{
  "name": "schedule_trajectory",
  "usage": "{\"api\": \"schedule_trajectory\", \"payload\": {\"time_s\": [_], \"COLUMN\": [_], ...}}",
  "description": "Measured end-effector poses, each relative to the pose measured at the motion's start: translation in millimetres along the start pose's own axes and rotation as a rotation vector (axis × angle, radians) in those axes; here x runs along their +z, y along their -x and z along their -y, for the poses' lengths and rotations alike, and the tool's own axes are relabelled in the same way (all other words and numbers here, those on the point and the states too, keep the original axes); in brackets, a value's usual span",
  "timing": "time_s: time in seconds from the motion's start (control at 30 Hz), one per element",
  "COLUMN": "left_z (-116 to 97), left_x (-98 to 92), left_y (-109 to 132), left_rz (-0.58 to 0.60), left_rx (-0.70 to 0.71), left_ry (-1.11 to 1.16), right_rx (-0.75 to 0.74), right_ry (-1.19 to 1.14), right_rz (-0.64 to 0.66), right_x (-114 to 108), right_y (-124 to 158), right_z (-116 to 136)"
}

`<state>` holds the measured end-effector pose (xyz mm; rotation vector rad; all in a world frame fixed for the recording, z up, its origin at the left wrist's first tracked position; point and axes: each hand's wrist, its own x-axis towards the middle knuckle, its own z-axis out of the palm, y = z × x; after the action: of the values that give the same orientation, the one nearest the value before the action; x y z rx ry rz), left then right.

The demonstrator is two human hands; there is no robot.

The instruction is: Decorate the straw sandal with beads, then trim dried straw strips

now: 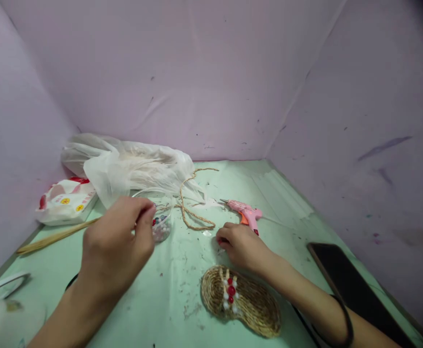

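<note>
My left hand (119, 237) hovers at the rim of a clear plastic cup (159, 220) holding small coloured beads, its fingers pinched together; what they hold is too small to see. My right hand (242, 246) rests curled on the green table, fingertips down, just below a pink glue gun (245, 212) and above a woven jute sole shape (242, 300) decorated with red and white beads. A loose jute cord (193, 205) loops between the cup and the glue gun.
A white plastic bag (124, 166) lies at the back left, with a red and white packet (66, 200) beside it. Thin wooden sticks (55, 236) lie at left. A dark phone (345, 282) sits at right. Purple walls enclose the table.
</note>
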<state>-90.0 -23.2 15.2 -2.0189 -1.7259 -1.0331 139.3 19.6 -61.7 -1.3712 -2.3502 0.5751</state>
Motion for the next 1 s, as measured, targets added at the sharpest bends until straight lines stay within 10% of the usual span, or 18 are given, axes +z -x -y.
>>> {"api": "schedule_trajectory", "payload": {"time_s": [0.17, 0.27, 0.53, 0.77, 1.0], "left_z": [17, 19, 24, 29, 8], "left_x": [11.0, 8.7, -6.2, -19.1, -24.8], "left_y": [-19, -21, -24, -22, -12], "left_rz": [0.211, 0.146, 0.072, -0.076, -0.065], "left_rx": [-0.134, -0.186, -0.211, -0.202, -0.069], "left_ry": [-0.204, -0.177, -0.139, -0.117, -0.015], "right_rx": [0.045, 0.081, -0.093, -0.27, -0.176], "right_ry": [-0.091, -0.175, -0.706, -0.113, 0.027], "right_rz": [-0.032, -0.085, -0.22, 0.102, -0.131], "right_x": [-7, -27, -91, -54, -86], "right_y": [-4, -17, -86, -120, -63], "right_z": [-2, 11, 118, 130, 91]}}
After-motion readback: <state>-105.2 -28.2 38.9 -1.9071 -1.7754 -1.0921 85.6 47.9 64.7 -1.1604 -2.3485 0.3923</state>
